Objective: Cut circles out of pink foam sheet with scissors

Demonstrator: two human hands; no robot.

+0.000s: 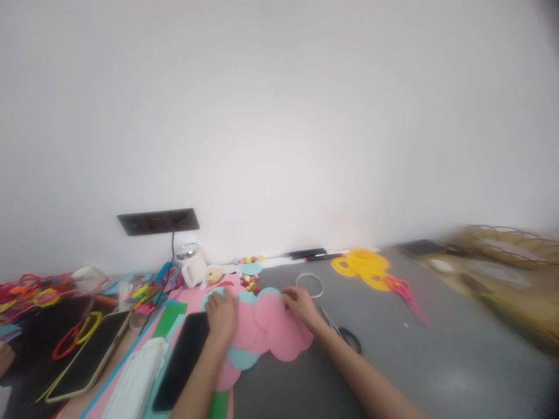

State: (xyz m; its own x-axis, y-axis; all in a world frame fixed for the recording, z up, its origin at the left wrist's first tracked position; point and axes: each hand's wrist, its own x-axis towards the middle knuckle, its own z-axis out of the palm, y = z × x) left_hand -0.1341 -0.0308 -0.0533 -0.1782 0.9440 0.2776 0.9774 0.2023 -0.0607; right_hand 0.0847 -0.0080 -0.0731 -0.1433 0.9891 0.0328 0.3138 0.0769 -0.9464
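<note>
Pink paper circles [246, 326] and light-blue paper circles [243, 359] lie overlapping in a cluster in front of me. My left hand [222, 314] rests on the cluster's upper left, its fingers lying over a blue circle. At the upper right edge, the bent fingertips of my right hand [301, 304] close together on a pink circle [269, 308]. Part of that edge is hidden behind the fingers. Close to my right wrist lie dark-handled scissors [350, 340], and a pale ring [310, 284] sits beyond the hand.
Yellow paper shapes [362, 267] and pink scissors [407, 297] lie to the right. Markers [310, 254] line the wall by a white mug [193, 266]. Two phones [186, 355], a white packet [137, 375] and red-and-yellow-handled scissors [77, 336] are at left. Another person's hand [5, 358] shows at far left.
</note>
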